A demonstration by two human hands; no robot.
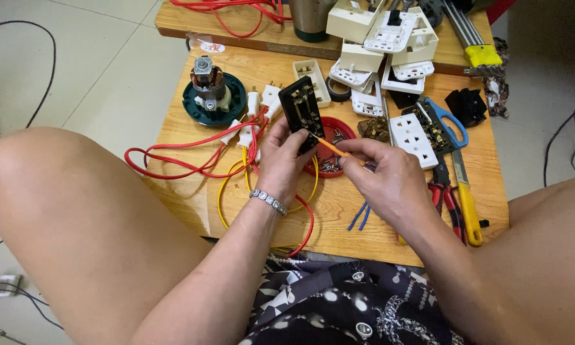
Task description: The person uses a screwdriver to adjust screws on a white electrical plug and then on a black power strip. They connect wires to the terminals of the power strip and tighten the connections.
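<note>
While the left hand (281,167) grips a black socket plate (302,114) upright in closed fingers, the right hand (383,176) pinches a thin orange screwdriver (331,147), its tip touching the plate's lower edge. Just beyond the fingers sits a red dish (335,131) of screws on the wooden tabletop (345,211); red wires (179,161) lie left of them, pliers (446,195) right.

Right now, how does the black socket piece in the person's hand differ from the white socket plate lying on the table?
The black socket piece is dark and held up, tilted, in the left hand; the white socket plate is pale and lies flat on the wooden table. The right hand points an orange screwdriver at the black piece; nothing touches the white one. Both are rectangular.
</note>
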